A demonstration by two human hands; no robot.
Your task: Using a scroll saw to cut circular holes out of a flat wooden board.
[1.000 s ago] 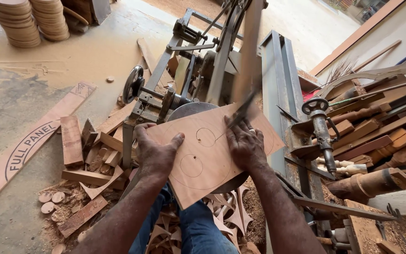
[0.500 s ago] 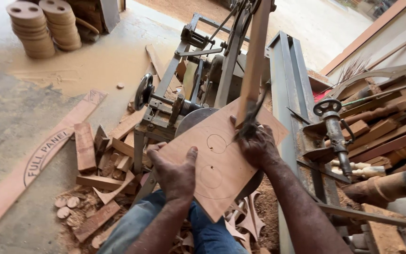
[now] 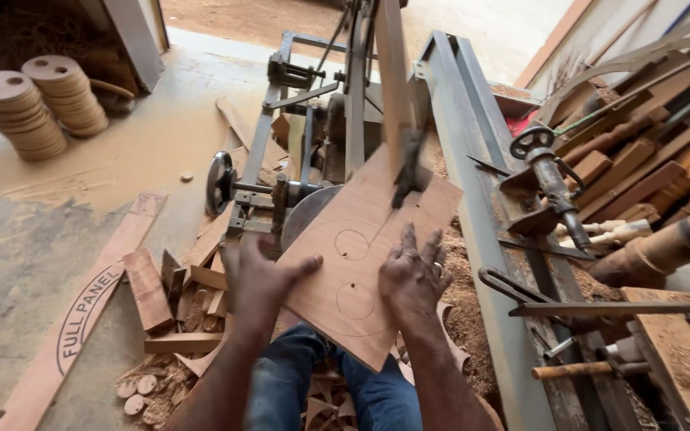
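A flat plywood board [image 3: 361,263] with pencilled circles lies on the round table of a band saw [image 3: 361,120]. My left hand [image 3: 261,275] grips the board's left edge with the thumb on top. My right hand [image 3: 413,271] presses flat on the board's right side, fingers spread toward the saw's blade guard [image 3: 409,164]. The blade meets the board at its far edge. My knees in blue jeans [image 3: 313,383] show below the board.
Two stacks of round wooden discs [image 3: 37,100] stand far left. Wood offcuts [image 3: 173,295] and a long printed strip [image 3: 81,307] lie on the floor left. A grey metal lathe bed [image 3: 481,207] with tools and turned wood pieces [image 3: 640,168] runs along the right.
The board has turned on the saw table, and both hands have shifted along it; my right hand now lies flatter and nearer me. The view has tilted slightly.
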